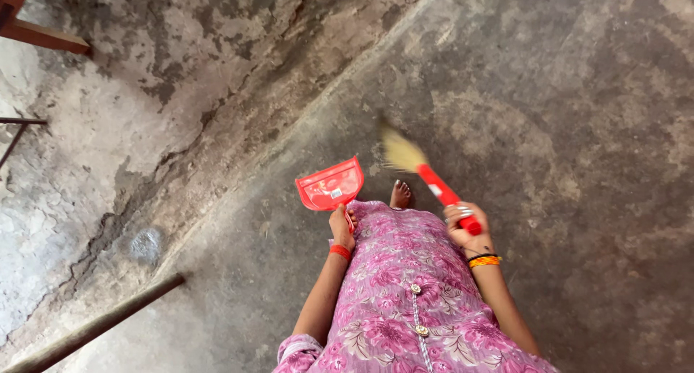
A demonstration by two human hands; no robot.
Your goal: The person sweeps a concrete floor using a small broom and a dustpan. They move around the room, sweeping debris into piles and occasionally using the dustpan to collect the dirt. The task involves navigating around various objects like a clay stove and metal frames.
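Standing on a worn concrete floor (pixel 578 127), seen from above. Left hand (pixel 342 228), fingers wrapped round the handle of a red dustpan (pixel 330 186), holds the pan out in front of the pink floral dress (pixel 405 293), just left of a bare foot (pixel 401 194). Right hand (pixel 466 228), fingers closed on the red handle of a small broom (pixel 426 172); straw bristles blurred, just right of the dustpan. Stained wall (pixel 144 91) rises left of the dustpan; a metal pipe (pixel 94 329) lies at lower left.

Small white rectangular sticker label (pixel 336 194) stuck inside red dustpan (pixel 330 186).
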